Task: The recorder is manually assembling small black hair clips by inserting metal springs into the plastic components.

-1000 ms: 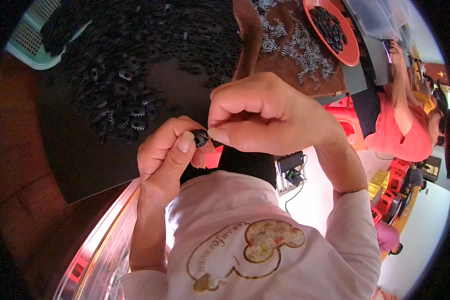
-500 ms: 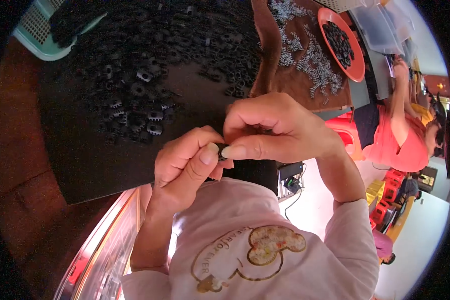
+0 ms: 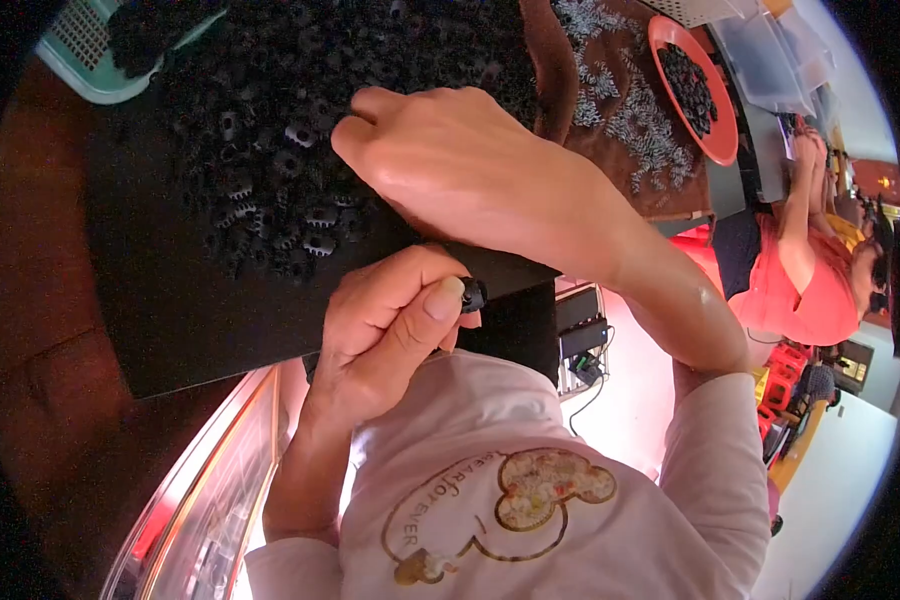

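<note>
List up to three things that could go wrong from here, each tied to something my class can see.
The left hand pinches a small black piece near the edge of the table; if the grip loosens, the piece might drop.
The right hand is at the pile of black pieces, its fingertips hidden; it could knock some aside.
Silver coil-shaped pieces lie loose on the brown cloth; the right forearm could scatter them if it swung that way.
</note>
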### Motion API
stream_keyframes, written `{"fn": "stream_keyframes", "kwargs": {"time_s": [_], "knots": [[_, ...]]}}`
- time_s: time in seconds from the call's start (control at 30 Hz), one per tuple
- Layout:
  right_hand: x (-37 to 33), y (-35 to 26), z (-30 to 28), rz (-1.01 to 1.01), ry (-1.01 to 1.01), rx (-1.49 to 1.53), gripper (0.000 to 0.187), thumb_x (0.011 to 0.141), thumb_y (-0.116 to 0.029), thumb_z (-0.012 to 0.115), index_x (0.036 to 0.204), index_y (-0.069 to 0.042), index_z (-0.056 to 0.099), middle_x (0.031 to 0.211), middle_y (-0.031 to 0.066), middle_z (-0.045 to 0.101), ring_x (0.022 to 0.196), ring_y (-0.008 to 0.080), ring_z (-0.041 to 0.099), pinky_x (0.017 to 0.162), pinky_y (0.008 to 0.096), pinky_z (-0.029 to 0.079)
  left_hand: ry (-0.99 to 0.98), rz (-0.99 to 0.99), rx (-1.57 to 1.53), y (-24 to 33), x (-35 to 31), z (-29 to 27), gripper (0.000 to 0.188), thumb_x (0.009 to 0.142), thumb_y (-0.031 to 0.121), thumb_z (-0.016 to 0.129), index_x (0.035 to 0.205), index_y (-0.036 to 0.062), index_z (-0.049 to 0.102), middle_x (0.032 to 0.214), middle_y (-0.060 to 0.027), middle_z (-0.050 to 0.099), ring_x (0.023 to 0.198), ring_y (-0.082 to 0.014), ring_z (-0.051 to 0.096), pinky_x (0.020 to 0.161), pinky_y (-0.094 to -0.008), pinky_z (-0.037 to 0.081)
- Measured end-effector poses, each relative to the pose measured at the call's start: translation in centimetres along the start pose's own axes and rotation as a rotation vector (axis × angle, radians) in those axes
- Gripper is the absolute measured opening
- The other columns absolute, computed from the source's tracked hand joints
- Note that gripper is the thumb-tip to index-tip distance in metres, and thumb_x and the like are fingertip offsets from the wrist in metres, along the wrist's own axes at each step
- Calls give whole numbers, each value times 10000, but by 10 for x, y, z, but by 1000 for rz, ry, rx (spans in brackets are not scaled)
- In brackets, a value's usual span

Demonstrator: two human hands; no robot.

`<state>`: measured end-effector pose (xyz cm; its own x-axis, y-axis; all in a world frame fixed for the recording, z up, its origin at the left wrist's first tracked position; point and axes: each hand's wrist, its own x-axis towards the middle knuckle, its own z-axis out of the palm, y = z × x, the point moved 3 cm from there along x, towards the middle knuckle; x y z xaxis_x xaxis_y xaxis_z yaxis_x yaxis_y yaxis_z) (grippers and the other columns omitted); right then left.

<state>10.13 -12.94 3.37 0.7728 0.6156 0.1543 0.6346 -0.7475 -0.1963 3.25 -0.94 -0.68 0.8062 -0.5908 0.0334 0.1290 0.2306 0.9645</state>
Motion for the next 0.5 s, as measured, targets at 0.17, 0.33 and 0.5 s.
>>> {"fn": "stream_keyframes", "kwargs": {"time_s": [0.17, 0.33, 0.5], "knots": [[1, 4, 1, -14, 4, -65, 158, 713, -69, 610, 839, 12, 560, 844, 147, 568, 729, 352, 623, 571, 432, 515, 6, 2, 11, 1, 1, 2, 235, 977, 197, 500, 885, -3, 583, 717, -25, 590, 573, -70, 504, 517, -215, 398], [-15, 12, -5, 22, 134, 165, 121, 735, -23, 605, 837, -11, 541, 786, 128, 551, 697, 324, 597, 582, 400, 483, 43, 15, -48, -1, 1, 3, 237, 977, 200, 503, 900, -7, 587, 732, -28, 595, 585, -68, 507, 525, -212, 400], [-42, 14, -21, 42, 219, 507, 105, 786, -91, 596, 785, 1, 545, 720, 175, 557, 717, 341, 605, 598, 429, 466, 94, 15, -83, 2, 3, 5, 236, 982, 199, 494, 930, -13, 582, 748, -42, 599, 603, -72, 515, 541, -211, 412]]}}
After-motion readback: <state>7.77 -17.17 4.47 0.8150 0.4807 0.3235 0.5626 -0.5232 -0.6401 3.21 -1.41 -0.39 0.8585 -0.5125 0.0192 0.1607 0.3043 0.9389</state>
